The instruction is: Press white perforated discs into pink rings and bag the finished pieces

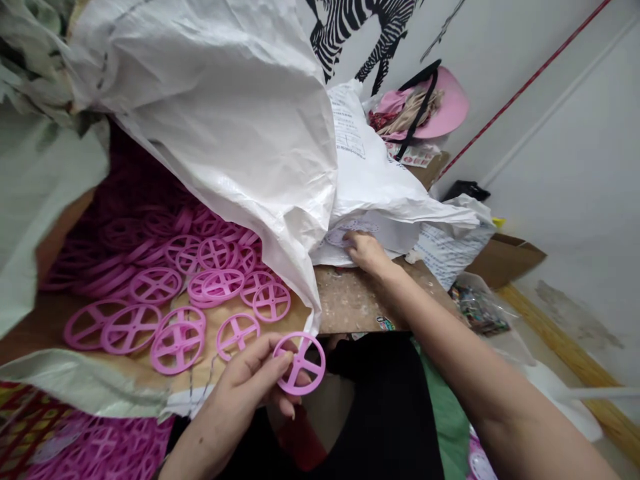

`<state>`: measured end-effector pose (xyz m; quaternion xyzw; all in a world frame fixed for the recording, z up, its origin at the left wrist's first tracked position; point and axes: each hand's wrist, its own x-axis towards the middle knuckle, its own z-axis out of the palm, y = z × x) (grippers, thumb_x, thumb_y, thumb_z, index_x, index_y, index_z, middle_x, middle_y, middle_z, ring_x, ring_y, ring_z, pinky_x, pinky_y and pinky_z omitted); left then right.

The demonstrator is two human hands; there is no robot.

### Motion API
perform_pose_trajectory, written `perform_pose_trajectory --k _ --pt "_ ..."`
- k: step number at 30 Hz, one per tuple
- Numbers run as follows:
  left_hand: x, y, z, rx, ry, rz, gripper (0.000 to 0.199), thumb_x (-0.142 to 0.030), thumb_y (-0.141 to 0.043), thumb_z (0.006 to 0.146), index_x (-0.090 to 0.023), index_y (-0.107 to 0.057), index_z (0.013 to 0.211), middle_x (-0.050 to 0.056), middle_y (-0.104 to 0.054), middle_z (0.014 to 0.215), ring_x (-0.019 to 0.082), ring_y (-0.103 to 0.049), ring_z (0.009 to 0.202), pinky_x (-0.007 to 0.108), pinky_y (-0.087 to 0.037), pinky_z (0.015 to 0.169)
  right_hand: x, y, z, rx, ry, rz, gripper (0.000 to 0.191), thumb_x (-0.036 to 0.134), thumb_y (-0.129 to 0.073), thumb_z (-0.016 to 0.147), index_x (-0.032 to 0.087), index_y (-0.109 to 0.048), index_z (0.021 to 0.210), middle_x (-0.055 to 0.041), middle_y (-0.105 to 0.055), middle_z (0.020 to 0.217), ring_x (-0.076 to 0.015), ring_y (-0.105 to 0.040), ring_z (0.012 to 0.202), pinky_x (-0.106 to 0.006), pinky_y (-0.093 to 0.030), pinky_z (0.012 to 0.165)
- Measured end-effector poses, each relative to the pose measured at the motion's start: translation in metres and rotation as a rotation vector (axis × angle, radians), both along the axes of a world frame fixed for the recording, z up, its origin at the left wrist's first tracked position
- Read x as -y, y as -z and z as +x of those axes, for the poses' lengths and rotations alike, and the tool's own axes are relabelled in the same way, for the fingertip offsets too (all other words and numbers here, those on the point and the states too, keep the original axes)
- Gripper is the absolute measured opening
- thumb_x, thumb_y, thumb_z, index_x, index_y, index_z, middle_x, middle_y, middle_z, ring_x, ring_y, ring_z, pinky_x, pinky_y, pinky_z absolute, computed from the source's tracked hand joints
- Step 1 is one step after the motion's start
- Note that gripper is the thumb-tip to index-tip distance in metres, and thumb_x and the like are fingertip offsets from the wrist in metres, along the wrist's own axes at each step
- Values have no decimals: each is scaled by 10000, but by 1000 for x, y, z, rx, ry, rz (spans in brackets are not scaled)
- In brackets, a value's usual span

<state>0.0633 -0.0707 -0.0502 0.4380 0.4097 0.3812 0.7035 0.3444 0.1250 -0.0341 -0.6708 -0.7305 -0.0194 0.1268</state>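
There is one left hand (250, 377), one right hand (367, 250), one held pink spoked wheel (301, 361), one pink visor (453, 101), one zebra figure (346, 28); heaped pink wheels (214, 254) are too many to count.

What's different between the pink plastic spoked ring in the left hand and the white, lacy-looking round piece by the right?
Colour: the plastic spoked ring is pink; the lacy-looking round piece is white.
Pattern: the ring has wide gaps between plain spokes; the piece looks finer, though blurred.
Place: the left hand holds the ring; the piece lies in the mouth of the white printed sack, by the right hand.
Both look round.
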Motion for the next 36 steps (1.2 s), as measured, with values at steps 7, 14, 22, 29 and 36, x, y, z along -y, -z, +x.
perform_pose_trajectory --k 7,14,22,29,36 --pt "1 0 2 -41 0 62 229 -416 -659 885 -196 -684 945 2 -664 747 117 -624 562 212 -516 563 11 -14 -3 -22 74 20 381 354 -486 972 151 -652 1249 -153 -675 1234 -280 -619 1149 -340 -446 968" --pt "4 -3 1 -34 -33 44 254 -437 -687 861 -200 -669 950 8 -678 789 128 -639 597 226 -542 561 -5 -7 -25 -64 181 19 452 429 -667 856 139 -673 1203 -214 -619 1286 -350 -603 1156 -416 -459 936" --pt "2 -13 0 116 -170 -23 332 -423 -823 734 -185 -686 921 -12 -678 716 103 -637 543 191 -563 520 -2 2 -12 -306 127 167 279 302 -671 811 167 -689 1055 -122 -715 1083 -273 -647 990 -354 -476 869" --pt "0 -16 5 184 -228 38 283 -344 -817 760 -162 -674 922 -10 -696 756 104 -672 595 172 -578 514 20 -2 4 -603 98 292 126 305 -653 765 204 -609 705 -62 -698 797 -225 -633 810 -336 -490 785" --pt "1 -10 5 195 -234 83 260 -335 -783 803 -163 -657 953 -1 -706 831 109 -698 672 186 -612 573 91 -15 -10 -1231 -7 158 231 372 -727 698 210 -570 747 49 -566 579 -97 -515 481 -219 -422 484"
